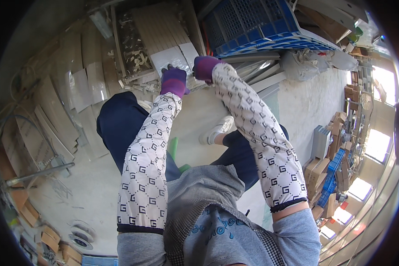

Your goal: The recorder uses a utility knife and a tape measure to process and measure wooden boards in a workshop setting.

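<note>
My left hand, in a purple glove with dark fingertips, rests at the near end of a row of long pale strips. Its fingers reach forward over their glossy white end section, and the thumb sticks out to the right. Just right of those strip ends is my right hand, gloved the same way, with its fingers curled down. What it holds, if anything, is hidden beneath the hand. Small pale scraps lie beside the strips on the left. Both forearms wear white patterned sleeves.
A blue plastic crate stands beyond my right hand, with plastic bags near it. More long strips lie on the left, above a metal bar. Cardboard boxes line the right side. My legs straddle a green object.
</note>
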Demonstrator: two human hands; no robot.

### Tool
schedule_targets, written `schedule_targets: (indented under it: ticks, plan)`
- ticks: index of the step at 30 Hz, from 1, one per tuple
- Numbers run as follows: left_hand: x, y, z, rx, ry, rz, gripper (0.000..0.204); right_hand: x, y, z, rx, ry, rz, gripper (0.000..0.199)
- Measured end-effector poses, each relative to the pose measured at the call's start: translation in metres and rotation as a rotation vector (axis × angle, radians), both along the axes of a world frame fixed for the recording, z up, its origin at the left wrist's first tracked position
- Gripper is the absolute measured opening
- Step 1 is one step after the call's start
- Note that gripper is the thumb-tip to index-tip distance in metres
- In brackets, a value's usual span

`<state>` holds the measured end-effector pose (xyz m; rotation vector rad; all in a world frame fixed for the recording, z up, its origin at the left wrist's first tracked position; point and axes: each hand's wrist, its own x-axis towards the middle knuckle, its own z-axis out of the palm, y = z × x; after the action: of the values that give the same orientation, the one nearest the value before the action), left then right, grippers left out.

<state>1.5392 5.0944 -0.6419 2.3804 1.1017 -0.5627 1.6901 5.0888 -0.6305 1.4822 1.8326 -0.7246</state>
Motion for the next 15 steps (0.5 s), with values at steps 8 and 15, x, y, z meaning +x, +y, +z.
schedule_targets:
  ticks: [8, 15]
  plan:
    - [0.005, 0.000, 0.003, -0.016, -0.078, -0.045, 0.078, 0.007, -0.005, 0.016, -0.077, 0.032, -0.477, 0.022]
    - [0.001, 0.000, 0.000, -0.014, -0.110, -0.033, 0.077, 0.009, -0.061, 0.010, 0.229, 0.280, -0.383, 0.021]
